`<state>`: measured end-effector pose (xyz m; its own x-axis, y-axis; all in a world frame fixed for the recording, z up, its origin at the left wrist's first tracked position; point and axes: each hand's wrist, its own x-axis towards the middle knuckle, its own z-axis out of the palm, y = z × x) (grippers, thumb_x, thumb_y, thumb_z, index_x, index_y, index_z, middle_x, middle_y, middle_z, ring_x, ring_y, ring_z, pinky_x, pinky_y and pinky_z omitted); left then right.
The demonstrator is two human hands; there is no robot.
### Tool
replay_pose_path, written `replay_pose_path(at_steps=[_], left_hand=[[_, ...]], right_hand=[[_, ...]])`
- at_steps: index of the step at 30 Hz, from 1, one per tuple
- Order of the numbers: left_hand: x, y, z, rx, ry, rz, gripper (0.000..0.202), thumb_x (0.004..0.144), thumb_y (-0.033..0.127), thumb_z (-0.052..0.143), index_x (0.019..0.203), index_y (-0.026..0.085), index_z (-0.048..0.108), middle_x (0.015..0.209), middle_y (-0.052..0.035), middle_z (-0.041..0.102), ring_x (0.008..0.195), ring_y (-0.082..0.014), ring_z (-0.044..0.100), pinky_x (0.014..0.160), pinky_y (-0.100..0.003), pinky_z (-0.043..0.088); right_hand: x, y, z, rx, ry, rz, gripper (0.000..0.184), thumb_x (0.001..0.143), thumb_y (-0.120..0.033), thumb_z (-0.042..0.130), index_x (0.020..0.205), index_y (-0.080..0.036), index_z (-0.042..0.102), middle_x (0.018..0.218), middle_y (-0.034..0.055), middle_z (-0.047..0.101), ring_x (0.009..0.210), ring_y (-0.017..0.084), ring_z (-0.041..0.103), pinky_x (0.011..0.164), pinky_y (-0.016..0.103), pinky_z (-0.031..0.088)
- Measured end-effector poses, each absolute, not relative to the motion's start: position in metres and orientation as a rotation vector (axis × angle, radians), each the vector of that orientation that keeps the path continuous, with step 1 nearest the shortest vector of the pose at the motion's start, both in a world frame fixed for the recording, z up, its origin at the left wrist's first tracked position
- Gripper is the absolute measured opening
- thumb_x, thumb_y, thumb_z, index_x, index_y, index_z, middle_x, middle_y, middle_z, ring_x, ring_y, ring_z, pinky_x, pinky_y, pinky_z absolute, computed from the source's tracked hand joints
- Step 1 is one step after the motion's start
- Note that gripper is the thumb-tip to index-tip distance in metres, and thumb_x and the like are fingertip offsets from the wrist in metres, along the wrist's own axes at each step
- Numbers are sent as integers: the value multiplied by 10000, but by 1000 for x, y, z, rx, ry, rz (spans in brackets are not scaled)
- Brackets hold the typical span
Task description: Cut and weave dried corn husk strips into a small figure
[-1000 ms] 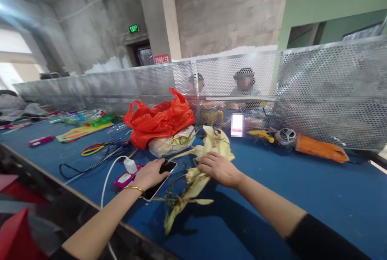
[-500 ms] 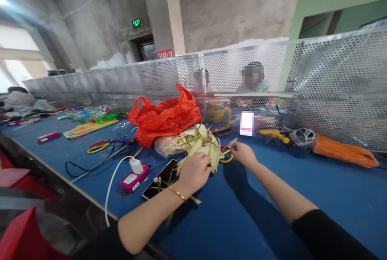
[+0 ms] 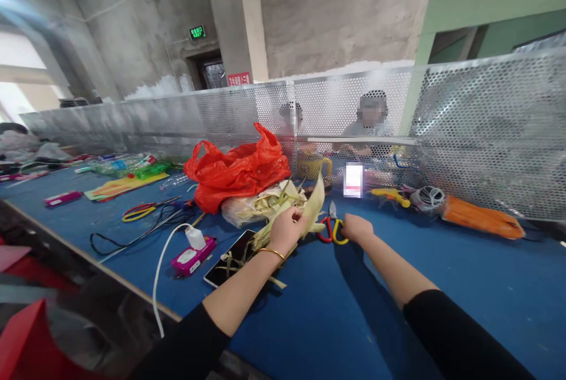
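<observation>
My left hand (image 3: pixel 285 231) pinches a pale green corn husk (image 3: pixel 313 202) that stands up from its fingertips. Beneath and behind it lies a loose heap of husks (image 3: pixel 267 206). A pair of scissors (image 3: pixel 328 231) with one red and one yellow handle is on the blue table, blades pointing away from me. At the outer side of the yellow handle, my right hand (image 3: pixel 358 229) is closed, with its fingertips on the handle. Part of the grip is hidden behind the hand.
Left of the husks are a red plastic bag (image 3: pixel 239 171), a black tablet (image 3: pixel 230 259) strewn with husk strips, and a purple power strip (image 3: pixel 193 255). A lit phone (image 3: pixel 353 179) stands before the perforated divider (image 3: pixel 367 100). An orange packet (image 3: pixel 481 217) lies to the right.
My left hand has picked up a husk and raised it from the heap. My right hand has shifted from the scissors' blades to the yellow handle, and the scissors have turned.
</observation>
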<state>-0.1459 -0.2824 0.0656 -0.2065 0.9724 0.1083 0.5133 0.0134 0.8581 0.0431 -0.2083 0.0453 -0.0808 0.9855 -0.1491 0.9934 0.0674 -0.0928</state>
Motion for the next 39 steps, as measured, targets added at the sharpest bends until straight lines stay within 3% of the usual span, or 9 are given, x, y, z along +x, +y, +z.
replay_pose_path(at_steps=[5, 8, 14, 18, 24, 29, 32, 35, 39], left_hand=[[-113, -305, 75, 1174, 1445, 1051, 120, 839, 245, 549, 864, 141, 603, 839, -83, 688, 654, -122, 653, 516, -185, 438], [-76, -310, 67, 1056, 1372, 1004, 128, 842, 225, 544, 923, 138, 592, 920, -95, 694, 661, -99, 661, 483, -147, 418], [-21, -310, 39, 1057, 1385, 741, 205, 872, 274, 482, 822, 133, 622, 840, -117, 704, 630, -150, 675, 457, -190, 438], [-30, -308, 38, 1377, 1466, 531, 206, 727, 352, 685, 636, 169, 653, 714, -95, 692, 761, -259, 680, 642, -309, 502], [-30, -268, 41, 2367, 1498, 577, 228, 814, 245, 592, 1019, 232, 693, 1133, -86, 656, 1127, -242, 534, 988, -347, 353], [-27, -247, 33, 2438, 1291, 441, 285, 629, 273, 770, 911, 277, 726, 997, -50, 690, 960, -240, 603, 852, -286, 410], [-34, -250, 31, 2435, 1217, 519, 191, 669, 274, 735, 859, 273, 723, 954, -24, 696, 932, -211, 604, 828, -258, 392], [-41, -253, 35, 2390, 1218, 636, 135, 802, 282, 591, 748, 236, 706, 814, -16, 691, 808, -176, 600, 735, -239, 384], [-43, -252, 51, 2201, 1247, 865, 216, 843, 301, 514, 743, 205, 680, 699, 5, 641, 685, -149, 548, 644, -232, 352]], right_hand=[[114, -245, 53, 2155, 2187, -97, 280, 919, -326, 551, 1134, -151, 590, 1141, 87, 610, 974, 201, 613, 833, 399, 513], [149, -270, 53, 2169, 2202, -5, 282, 944, -237, 432, 975, -76, 662, 1042, 198, 628, 947, 263, 633, 797, 366, 471], [161, -288, 37, 2019, 2395, 67, 316, 858, -150, 441, 1128, -105, 600, 1085, 162, 635, 1054, 251, 583, 849, 293, 402], [164, -276, 34, 1964, 2398, -7, 360, 773, -88, 473, 1115, -98, 584, 1043, 170, 646, 944, 253, 632, 751, 290, 416], [176, -284, 38, 1971, 2393, -101, 500, 712, -121, 566, 1207, -130, 497, 1044, 176, 649, 932, 282, 644, 704, 297, 415], [182, -290, 32, 2162, 2309, -205, 358, 730, -185, 562, 1083, -128, 566, 934, 181, 682, 873, 322, 657, 678, 336, 422], [186, -287, 29, 2242, 2335, -327, 286, 707, -188, 581, 985, -136, 622, 912, 159, 690, 870, 316, 650, 683, 330, 427], [192, -290, 31, 2330, 2393, -490, 407, 747, -207, 545, 1149, -156, 589, 863, 83, 692, 797, 230, 650, 655, 278, 443], [202, -309, 39, 2498, 2680, -1014, 657, 786, -301, 517, 1401, -154, 341, 809, 7, 624, 671, 150, 601, 621, 257, 477]])
